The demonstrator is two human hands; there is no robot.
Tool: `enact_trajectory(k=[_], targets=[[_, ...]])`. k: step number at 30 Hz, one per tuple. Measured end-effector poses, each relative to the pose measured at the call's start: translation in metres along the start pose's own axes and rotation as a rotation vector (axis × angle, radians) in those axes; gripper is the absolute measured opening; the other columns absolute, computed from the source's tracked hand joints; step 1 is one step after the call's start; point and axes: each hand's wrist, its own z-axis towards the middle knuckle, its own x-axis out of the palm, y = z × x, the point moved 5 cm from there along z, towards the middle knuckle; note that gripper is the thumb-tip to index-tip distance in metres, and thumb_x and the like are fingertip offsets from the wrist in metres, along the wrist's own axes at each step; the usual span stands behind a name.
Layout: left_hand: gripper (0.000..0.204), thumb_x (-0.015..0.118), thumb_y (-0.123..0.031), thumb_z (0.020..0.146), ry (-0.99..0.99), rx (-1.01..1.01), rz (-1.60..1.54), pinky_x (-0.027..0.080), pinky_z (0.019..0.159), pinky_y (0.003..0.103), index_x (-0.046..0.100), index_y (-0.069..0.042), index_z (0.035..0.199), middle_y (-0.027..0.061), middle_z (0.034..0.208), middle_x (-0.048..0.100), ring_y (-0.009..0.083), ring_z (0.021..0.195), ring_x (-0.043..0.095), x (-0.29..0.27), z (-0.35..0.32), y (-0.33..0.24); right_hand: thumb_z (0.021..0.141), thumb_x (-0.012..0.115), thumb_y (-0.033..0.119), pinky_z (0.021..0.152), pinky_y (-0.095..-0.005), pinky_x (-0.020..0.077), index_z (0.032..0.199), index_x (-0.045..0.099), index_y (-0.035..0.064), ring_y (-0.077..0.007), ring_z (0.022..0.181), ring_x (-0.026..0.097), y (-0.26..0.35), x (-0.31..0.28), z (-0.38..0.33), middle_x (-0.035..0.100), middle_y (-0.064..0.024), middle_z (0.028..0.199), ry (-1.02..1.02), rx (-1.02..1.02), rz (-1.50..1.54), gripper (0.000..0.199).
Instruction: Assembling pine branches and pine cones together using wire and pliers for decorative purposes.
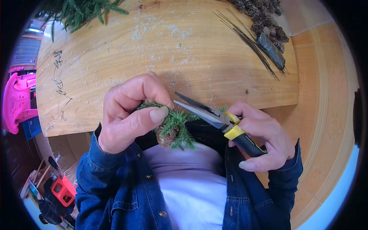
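My left hand (130,111) pinches a small bundle of green fir sprigs (178,122) with a brown pine cone (167,136) under them, held over the near edge of the wooden table (161,50). My right hand (260,136) grips long-nose pliers (214,115) with yellow and black handles. The pliers' jaws are slightly apart and point left toward the sprigs, close to my left thumb.
At the back right lie a heap of pine cones (264,19), a bundle of thin dark wires (245,38) and a dark wrapped packet (271,51). Green fir branches (82,11) lie at the back left. A pink plastic stool (17,101) stands left of the table.
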Motion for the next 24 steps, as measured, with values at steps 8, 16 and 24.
enact_trajectory(k=[8, 16, 24], targets=[[0.016, 0.063, -0.014, 0.081, 0.106, 0.148, 0.054, 0.036, 0.067, 0.026, 0.060, 0.002, 0.083, 0.0061, 0.081, 0.054, 0.0139, 0.075, 0.048, 0.005, 0.006, -0.003, 0.062, 0.073, 0.029, 0.073, -0.0315, 0.0418, 0.086, 0.062, -0.0028, -0.0284, 0.084, 0.052, -0.003, 0.001, 0.003, 0.051, -0.0175, 0.097, 0.126, -0.039, 0.084, 0.042], [0.016, 0.062, -0.014, 0.080, 0.130, 0.131, 0.050, 0.035, 0.068, 0.026, 0.059, 0.002, 0.082, 0.0063, 0.081, 0.054, 0.0147, 0.076, 0.048, 0.007, 0.007, -0.001, 0.064, 0.068, 0.019, 0.064, -0.0281, 0.0415, 0.085, 0.062, -0.0020, -0.0241, 0.076, 0.052, -0.004, 0.001, 0.005, 0.051, -0.0152, 0.093, 0.143, -0.011, 0.061, 0.030], [0.014, 0.061, -0.011, 0.080, 0.098, 0.061, 0.105, 0.035, 0.068, 0.026, 0.058, 0.002, 0.083, 0.0056, 0.081, 0.053, 0.0144, 0.076, 0.048, 0.004, 0.005, -0.001, 0.063, 0.066, 0.010, 0.061, -0.0277, 0.0406, 0.082, 0.060, -0.0025, -0.0227, 0.073, 0.051, -0.012, 0.000, 0.003, 0.052, -0.0140, 0.093, 0.119, -0.009, 0.002, 0.023]])
